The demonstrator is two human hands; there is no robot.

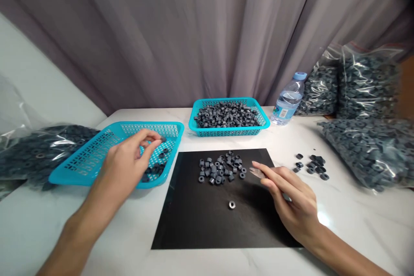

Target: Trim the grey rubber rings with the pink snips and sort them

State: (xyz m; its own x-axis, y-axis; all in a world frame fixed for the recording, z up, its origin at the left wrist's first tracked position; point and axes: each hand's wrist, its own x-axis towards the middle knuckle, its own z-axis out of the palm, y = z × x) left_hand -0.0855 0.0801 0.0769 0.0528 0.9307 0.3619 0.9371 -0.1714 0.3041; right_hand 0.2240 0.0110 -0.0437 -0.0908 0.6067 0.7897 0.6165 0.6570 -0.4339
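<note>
My left hand (127, 155) is over the left blue basket (110, 153), its fingers pinched on a small dark grey ring (163, 139). Several similar rings lie in that basket under the hand. In my right hand (291, 200) is a slim, pale pointed tool (258, 173), its tip toward the rings; its exact kind is unclear. Just left of this tip, a pile of dark grey rings (220, 170) is spread on the black mat (197, 220). One ring with a shiny face (232, 205) lies apart, nearer me.
Behind the mat stands a second blue basket (229, 131) full of rings. A water bottle (289, 99) is right of it. Clear bags of rings (371, 146) crowd the right, and another bag (48, 151) the left. Some loose rings (315, 164) lie on the white table (194, 263).
</note>
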